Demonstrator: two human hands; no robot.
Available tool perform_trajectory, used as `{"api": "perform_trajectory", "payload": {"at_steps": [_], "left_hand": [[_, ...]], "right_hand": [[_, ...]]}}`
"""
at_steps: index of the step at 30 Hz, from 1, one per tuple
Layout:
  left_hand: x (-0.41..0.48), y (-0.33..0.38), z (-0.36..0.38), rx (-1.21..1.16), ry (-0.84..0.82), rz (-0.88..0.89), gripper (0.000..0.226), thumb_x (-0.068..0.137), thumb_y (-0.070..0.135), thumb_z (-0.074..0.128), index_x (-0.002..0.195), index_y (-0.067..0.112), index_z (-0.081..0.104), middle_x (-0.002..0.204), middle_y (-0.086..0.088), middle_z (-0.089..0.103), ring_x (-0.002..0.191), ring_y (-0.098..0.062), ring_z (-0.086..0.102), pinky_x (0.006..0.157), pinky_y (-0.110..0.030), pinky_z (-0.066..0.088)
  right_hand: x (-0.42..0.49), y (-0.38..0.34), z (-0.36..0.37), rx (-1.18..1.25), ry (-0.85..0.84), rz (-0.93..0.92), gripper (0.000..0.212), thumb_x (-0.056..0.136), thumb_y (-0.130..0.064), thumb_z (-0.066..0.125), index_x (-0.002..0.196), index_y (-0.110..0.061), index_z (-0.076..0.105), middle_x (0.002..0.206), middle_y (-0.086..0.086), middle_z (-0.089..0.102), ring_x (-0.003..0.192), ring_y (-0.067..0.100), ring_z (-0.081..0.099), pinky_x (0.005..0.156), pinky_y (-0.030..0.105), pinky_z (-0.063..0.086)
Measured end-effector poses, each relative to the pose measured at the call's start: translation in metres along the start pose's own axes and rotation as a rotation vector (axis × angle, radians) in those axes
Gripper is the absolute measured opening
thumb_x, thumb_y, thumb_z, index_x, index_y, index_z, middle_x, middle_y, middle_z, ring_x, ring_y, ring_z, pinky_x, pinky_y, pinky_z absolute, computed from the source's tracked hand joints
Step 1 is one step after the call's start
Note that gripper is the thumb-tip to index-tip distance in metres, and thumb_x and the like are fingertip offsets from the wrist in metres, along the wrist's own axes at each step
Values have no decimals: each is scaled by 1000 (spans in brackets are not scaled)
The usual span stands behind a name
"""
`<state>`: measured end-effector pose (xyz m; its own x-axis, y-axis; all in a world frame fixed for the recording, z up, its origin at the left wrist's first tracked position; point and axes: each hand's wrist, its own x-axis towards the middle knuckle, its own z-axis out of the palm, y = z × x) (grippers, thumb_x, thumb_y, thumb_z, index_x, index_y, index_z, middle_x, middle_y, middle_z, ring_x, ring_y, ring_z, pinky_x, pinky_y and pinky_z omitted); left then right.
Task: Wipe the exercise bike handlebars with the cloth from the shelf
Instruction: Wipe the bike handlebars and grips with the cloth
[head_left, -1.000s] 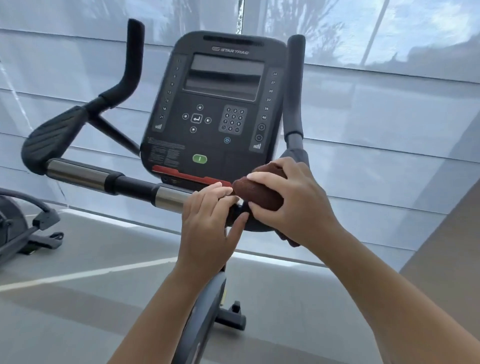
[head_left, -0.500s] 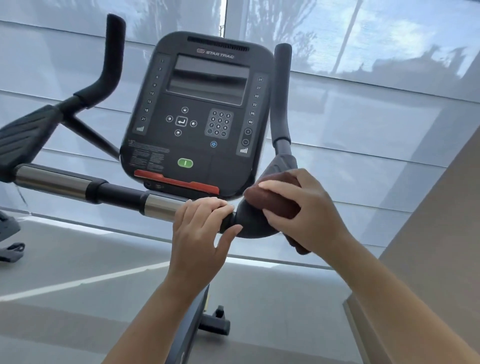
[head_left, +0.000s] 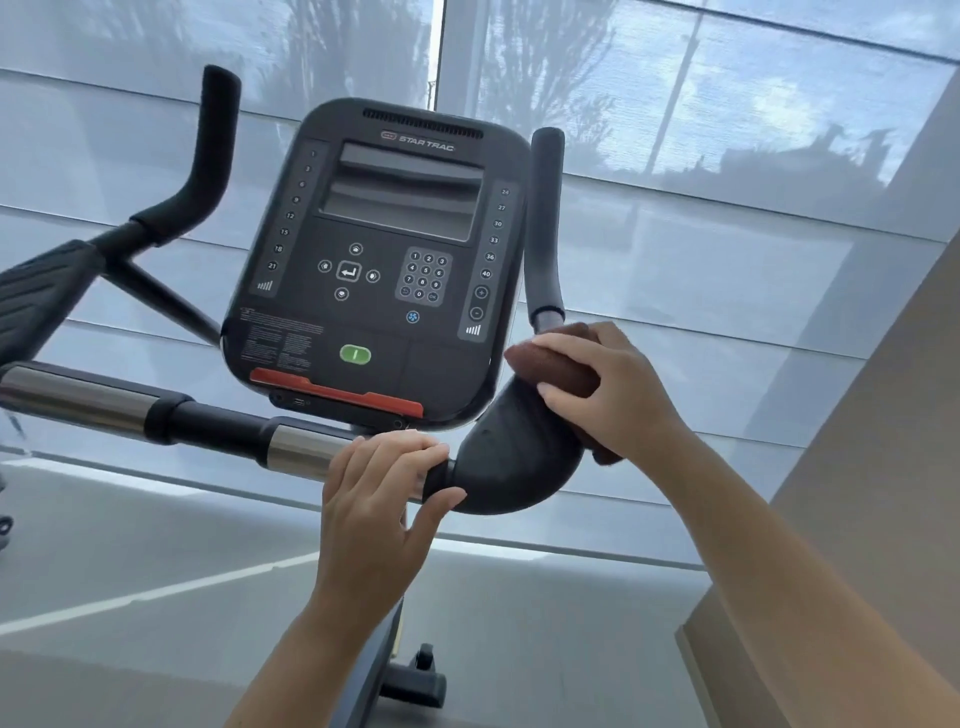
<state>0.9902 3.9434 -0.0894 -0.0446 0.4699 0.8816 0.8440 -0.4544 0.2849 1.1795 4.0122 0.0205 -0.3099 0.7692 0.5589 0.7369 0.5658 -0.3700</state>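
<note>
The exercise bike's handlebar (head_left: 218, 428) runs across the lower left as a black and chrome bar, ending in a black rounded elbow pad (head_left: 511, 457) on the right. An upright black grip (head_left: 543, 228) rises above that pad. My right hand (head_left: 618, 384) presses a folded brown cloth (head_left: 558, 366) against the top of the pad, just under the upright grip. My left hand (head_left: 382, 493) is wrapped around the bar beside the pad. Part of the cloth is hidden under my fingers.
The black console (head_left: 384, 265) with a green button and red strip stands right behind the bar. The left elbow pad (head_left: 36, 296) and left upright grip (head_left: 208, 150) sit at the far left. Shaded windows fill the background; a beige wall (head_left: 883, 519) stands on the right.
My right hand has slid the cloth up and right along the elbow pad toward the upright grip. My left hand keeps its hold on the bar. The view has tilted upward.
</note>
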Motion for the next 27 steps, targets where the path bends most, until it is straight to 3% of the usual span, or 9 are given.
{"api": "perform_trajectory", "payload": {"at_steps": [3, 7, 11, 13, 15, 19, 24, 27], "left_hand": [[-1, -1, 1, -7, 18, 7, 40, 87, 40, 48, 88, 6, 69, 95, -5, 69, 98, -16, 55, 89, -39, 40], [0, 2, 0, 2, 32, 11, 36, 84, 36, 50, 88, 5, 69, 93, -6, 70, 97, -17, 54, 89, -37, 38], [1, 5, -3, 4, 12, -5, 42, 87, 41, 47, 89, 5, 69, 94, -8, 70, 97, -19, 56, 88, -36, 38], [2, 8, -5, 0, 0, -19, 45, 88, 43, 46, 89, 4, 69, 94, -9, 70, 95, -25, 60, 87, -37, 39], [3, 9, -6, -1, -10, -30, 47, 88, 44, 45, 88, 3, 69, 93, -10, 70, 92, -30, 63, 86, -38, 38], [5, 11, -9, 9, -47, -59, 47, 87, 45, 45, 89, 4, 68, 93, -9, 70, 92, -30, 62, 87, -36, 36], [6, 13, -11, -7, -79, -72, 49, 88, 47, 44, 91, 5, 67, 95, -8, 69, 94, -29, 61, 86, -42, 40], [7, 10, -12, -5, -98, -61, 41, 84, 42, 51, 92, 5, 68, 95, -8, 69, 95, -29, 61, 87, -39, 39]], "right_hand": [[-45, -6, 2, 53, 27, -94, 43, 71, -17, 69, 112, -31, 65, 109, 2, 55, 101, 23, 53, 90, 32, 45], [-77, -6, 2, 159, 8, -163, 44, 69, -22, 69, 111, -32, 65, 108, -4, 55, 97, 8, 55, 84, 12, 43], [-26, 9, -6, 276, 287, -33, 41, 73, -17, 71, 112, -26, 65, 109, 1, 60, 96, 0, 53, 88, 4, 36], [-5, 16, 2, 349, 391, 80, 37, 78, -12, 69, 113, -20, 64, 113, 5, 60, 97, 3, 53, 91, 7, 38], [-6, 18, 19, 529, 394, 212, 33, 81, -9, 65, 114, -15, 64, 115, 9, 62, 95, 6, 58, 93, 22, 46], [-45, 13, 48, 749, 540, 380, 33, 81, -15, 64, 114, -16, 63, 117, 6, 63, 108, 15, 59, 97, 38, 47], [-83, -45, 92, 819, 984, 517, 37, 75, -27, 63, 111, -30, 59, 113, -4, 60, 108, 5, 56, 93, 21, 45], [-87, -55, 95, 843, 1049, 526, 37, 74, -29, 63, 111, -28, 59, 113, -2, 60, 108, 9, 57, 93, 23, 47]]}}
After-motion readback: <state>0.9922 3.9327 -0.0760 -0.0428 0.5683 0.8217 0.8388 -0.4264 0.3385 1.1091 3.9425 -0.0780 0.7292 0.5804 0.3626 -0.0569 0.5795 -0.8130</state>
